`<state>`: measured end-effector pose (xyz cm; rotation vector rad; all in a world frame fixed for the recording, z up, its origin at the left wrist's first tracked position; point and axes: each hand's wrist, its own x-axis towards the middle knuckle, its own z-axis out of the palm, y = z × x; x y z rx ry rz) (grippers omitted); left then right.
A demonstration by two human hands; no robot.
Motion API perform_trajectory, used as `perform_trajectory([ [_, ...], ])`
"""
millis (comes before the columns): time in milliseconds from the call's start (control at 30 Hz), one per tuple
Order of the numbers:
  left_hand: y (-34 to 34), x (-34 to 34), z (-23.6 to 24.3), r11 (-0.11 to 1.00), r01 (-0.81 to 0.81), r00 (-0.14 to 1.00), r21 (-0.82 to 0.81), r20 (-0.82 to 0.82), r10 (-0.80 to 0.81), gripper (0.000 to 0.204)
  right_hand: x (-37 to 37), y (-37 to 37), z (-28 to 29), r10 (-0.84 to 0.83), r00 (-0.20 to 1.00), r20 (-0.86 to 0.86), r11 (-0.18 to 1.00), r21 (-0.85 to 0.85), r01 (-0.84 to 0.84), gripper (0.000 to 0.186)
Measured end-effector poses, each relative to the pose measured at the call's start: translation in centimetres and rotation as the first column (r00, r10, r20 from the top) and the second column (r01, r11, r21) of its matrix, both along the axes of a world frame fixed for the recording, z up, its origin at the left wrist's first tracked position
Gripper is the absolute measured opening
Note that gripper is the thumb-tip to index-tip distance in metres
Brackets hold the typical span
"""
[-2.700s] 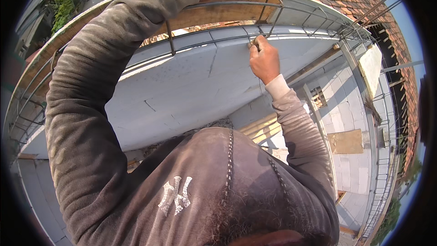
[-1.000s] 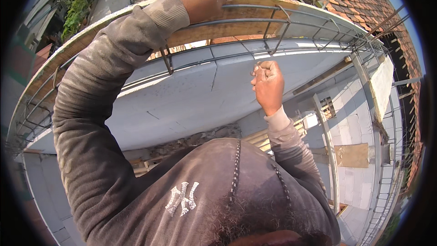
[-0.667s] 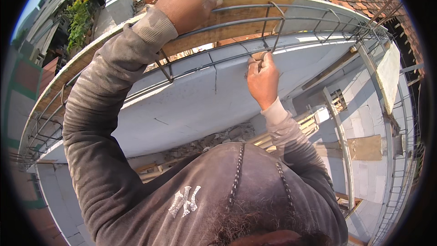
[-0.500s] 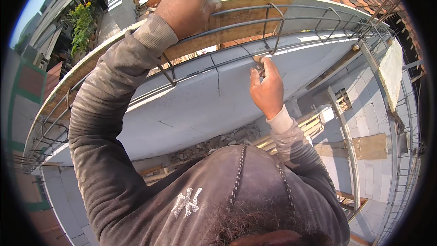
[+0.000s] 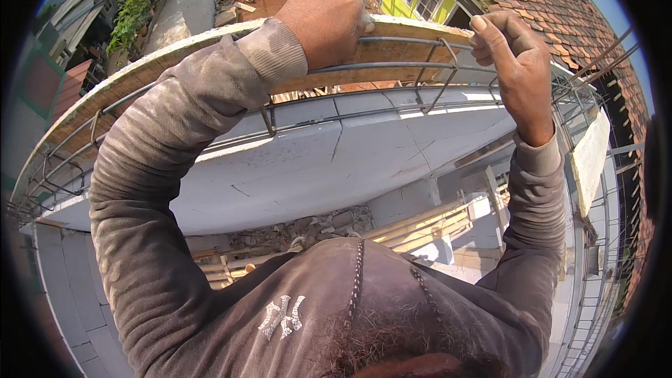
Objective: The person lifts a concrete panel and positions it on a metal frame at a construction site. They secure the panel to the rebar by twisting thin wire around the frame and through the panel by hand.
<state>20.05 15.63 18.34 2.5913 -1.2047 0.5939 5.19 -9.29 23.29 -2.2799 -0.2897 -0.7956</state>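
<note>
The left hand (image 5: 325, 26) is resting curled over the wooden formwork board (image 5: 392, 52), which is standing beside the rebar cage (image 5: 392, 65); its grip is hidden. The right hand (image 5: 514, 63) is hovering, fingers bent thumbward, any hold unclear. Fastening seems under way, probably calling next for a careful pinch.

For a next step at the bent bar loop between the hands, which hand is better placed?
Right, I'd judge. The right hand is raised and looks nearer the bar loop in this view. The left hand is at the top edge of the wooden board, farther off.
</note>
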Motion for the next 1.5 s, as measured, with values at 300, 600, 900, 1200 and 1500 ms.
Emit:
perform_trajectory([
  [300, 0.1, -0.3, 0.4, 0.995, 0.093, 0.995, 0.022, -0.024, -0.092, 0.029, 22.7, -0.4, 0.4, -0.063, 0.446, -0.893, 0.862, -0.273, -0.427, 0.047],
  [600, 0.3, -0.4, 0.6, 0.992, 0.124, 0.992, -0.038, -0.025, -0.125, 0.027, 27.8, 0.5, -5.0, -0.177, 0.339, -0.924, 0.740, -0.352, -0.573, 0.038],
  [900, 0.1, 0.1, 0.2, 0.987, 0.148, 0.988, -0.067, -0.022, -0.150, 0.031, 27.7, -0.3, -5.2, -0.220, 0.372, -0.902, 0.629, -0.423, -0.653, 0.028],
  [1200, 0.1, -0.2, 0.1, 0.989, 0.120, 0.992, -0.081, -0.019, -0.122, 0.028, 27.8, -0.2, -5.2, -0.235, 0.450, -0.862, 0.508, -0.503, -0.699, 0.019],
  [1500, -0.3, 0.7, -0.1, 0.987, 0.140, 0.990, -0.075, 0.005, -0.140, 0.026, 27.2, -1.9, -3.9, -0.011, 0.822, -0.569, 0.115, -0.817, -0.564, 0.013],
])
